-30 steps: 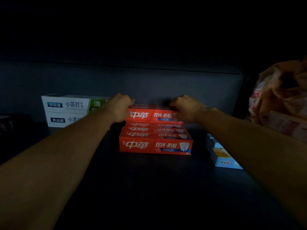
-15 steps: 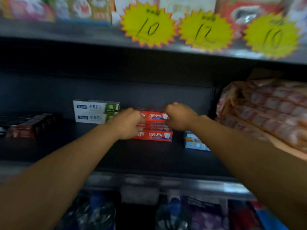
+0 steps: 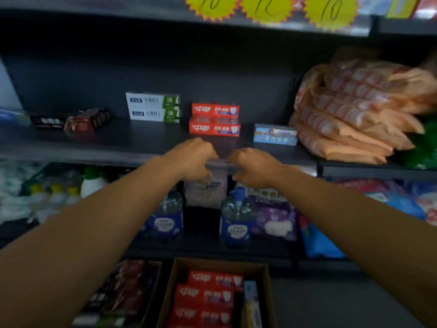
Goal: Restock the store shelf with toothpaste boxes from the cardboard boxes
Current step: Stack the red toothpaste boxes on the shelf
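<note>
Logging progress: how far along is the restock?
Done: red toothpaste stack sits on the shelf beside the white-green boxes. In hand: nothing; left hand and right hand are empty at the shelf edge. Left: red boxes in the cardboard box below.

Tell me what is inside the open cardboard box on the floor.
The cardboard box holds red toothpaste boxes lying flat in overlapping rows, plus a pale narrow box standing along its right wall. Whatever lies beneath the top layer is covered.
</note>
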A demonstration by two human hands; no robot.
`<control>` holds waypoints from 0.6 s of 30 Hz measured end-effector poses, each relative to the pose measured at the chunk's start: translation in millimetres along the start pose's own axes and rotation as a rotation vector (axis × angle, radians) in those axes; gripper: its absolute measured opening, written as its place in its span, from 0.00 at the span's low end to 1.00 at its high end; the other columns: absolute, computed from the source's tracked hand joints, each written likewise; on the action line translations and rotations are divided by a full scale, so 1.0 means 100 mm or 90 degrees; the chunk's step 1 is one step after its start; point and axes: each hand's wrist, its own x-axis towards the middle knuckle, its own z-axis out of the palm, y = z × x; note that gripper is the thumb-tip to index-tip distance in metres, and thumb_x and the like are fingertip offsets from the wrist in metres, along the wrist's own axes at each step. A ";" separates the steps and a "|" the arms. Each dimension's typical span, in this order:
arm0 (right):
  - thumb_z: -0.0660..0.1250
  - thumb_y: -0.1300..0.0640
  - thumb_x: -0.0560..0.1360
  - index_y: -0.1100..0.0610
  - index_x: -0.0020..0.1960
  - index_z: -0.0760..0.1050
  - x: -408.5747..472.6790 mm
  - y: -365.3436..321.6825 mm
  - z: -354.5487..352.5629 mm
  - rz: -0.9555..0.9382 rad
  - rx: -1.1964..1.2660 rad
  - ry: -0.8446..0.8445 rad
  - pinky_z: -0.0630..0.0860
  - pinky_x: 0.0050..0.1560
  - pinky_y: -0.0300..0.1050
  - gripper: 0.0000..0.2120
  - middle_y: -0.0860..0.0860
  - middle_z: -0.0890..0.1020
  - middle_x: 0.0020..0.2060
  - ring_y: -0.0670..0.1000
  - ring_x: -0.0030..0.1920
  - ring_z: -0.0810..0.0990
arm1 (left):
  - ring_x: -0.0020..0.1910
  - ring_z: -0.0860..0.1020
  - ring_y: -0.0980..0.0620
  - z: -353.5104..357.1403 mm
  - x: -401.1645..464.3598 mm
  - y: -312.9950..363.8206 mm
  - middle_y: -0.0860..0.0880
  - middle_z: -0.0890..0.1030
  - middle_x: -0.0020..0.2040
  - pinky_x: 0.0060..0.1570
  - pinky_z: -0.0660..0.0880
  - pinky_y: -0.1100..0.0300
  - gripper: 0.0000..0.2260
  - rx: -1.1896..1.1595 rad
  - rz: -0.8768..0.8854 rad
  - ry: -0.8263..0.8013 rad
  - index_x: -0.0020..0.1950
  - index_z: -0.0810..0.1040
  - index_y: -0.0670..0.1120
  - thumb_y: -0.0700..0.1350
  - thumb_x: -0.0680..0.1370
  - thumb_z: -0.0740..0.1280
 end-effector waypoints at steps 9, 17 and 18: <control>0.67 0.57 0.74 0.57 0.61 0.73 -0.67 -0.31 1.17 -0.031 0.051 -0.156 0.75 0.52 0.51 0.16 0.55 0.76 0.60 0.57 0.59 0.75 | 0.54 0.77 0.46 1.27 -0.46 0.13 0.46 0.80 0.57 0.53 0.77 0.51 0.18 -0.035 -0.035 -0.189 0.59 0.79 0.44 0.50 0.72 0.73; 0.66 0.49 0.75 0.50 0.63 0.73 -0.86 -0.40 2.28 -0.038 0.189 -0.261 0.75 0.50 0.49 0.17 0.51 0.77 0.55 0.52 0.56 0.76 | 0.51 0.78 0.49 2.34 -0.63 0.15 0.48 0.79 0.52 0.46 0.74 0.56 0.11 -0.124 -0.067 -0.334 0.53 0.77 0.49 0.46 0.72 0.70; 0.66 0.47 0.75 0.49 0.64 0.73 -0.89 -0.43 2.41 -0.031 0.220 -0.286 0.75 0.52 0.49 0.18 0.50 0.77 0.56 0.51 0.56 0.76 | 0.51 0.78 0.50 2.46 -0.64 0.14 0.49 0.78 0.53 0.47 0.74 0.56 0.13 -0.144 -0.076 -0.349 0.56 0.77 0.49 0.45 0.72 0.70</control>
